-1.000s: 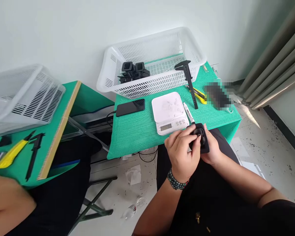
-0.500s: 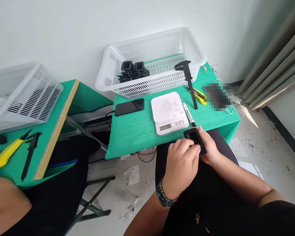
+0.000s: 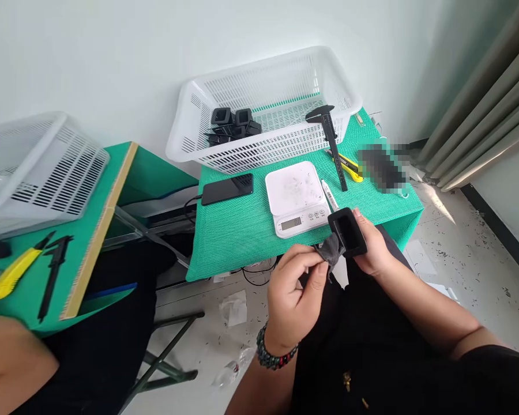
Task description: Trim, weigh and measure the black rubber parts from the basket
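Observation:
My left hand, with a beaded bracelet at the wrist, pinches a crumpled dark grey cloth between thumb and fingers. Just right of it, my right hand grips a black rectangular hollow part, its opening turned up toward me. The cloth overlaps the part's lower left edge; whether they touch I cannot tell. Beyond the hands, a white digital scale bears dark specks on its plate. A white marker lies along the scale's right side.
Behind the scale stands a white basket holding several black parts. A black caliper leans on its rim, by a yellow cutter. A phone lies left. Another person's arm is at a neighbouring table.
My left hand has drawn back left and down from the black part, and the grey cloth now shows in its fingers. The part's opening, earlier covered by the fingers, is exposed.

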The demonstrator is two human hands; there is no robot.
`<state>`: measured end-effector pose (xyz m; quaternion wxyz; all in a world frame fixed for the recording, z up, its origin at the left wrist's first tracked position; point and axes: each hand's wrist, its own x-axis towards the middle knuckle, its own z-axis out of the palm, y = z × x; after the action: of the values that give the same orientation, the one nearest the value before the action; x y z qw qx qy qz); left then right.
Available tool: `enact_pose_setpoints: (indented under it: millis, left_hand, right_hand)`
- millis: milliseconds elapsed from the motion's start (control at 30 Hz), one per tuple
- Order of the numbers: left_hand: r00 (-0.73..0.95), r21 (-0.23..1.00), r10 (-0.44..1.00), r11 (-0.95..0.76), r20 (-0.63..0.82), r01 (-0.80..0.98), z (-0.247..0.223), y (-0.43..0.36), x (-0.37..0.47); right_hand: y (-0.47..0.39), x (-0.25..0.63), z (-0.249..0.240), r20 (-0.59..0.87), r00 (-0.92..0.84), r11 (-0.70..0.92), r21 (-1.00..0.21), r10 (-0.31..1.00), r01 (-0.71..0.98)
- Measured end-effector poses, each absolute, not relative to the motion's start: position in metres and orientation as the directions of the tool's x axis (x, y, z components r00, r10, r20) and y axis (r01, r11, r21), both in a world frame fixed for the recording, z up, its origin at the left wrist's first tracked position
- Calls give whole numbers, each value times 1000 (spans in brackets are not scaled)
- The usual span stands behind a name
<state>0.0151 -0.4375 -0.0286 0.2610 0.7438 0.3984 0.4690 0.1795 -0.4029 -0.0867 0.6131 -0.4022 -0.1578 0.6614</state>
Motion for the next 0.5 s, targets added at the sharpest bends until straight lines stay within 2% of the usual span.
enact_pose_setpoints:
  millis: [67, 200, 267, 367, 500]
  left_hand:
    - [267, 670, 795, -604, 544, 432, -36, -431, 22]
    - [428, 311, 653, -711, 624, 631, -57, -417, 36]
    - [420, 213, 603, -709, 678, 672, -64, -413, 36]
    - [280, 216, 573, -647, 770, 731, -68, -406, 23]
    - [-78, 310, 509, -390, 857, 867, -65, -387, -25]
  right_hand:
    - [-408, 173, -87, -334, 16, -232, -688, 943, -688]
    - [-415, 163, -87, -334, 5, -244, -697, 942, -674]
    - [-416, 161, -87, -348, 17, -250, -707, 937, -661]
    - [-416, 160, -85, -365, 20, -258, -696, 931, -670]
    - [-418, 163, -87, -482, -31, -352, -591, 875, -726]
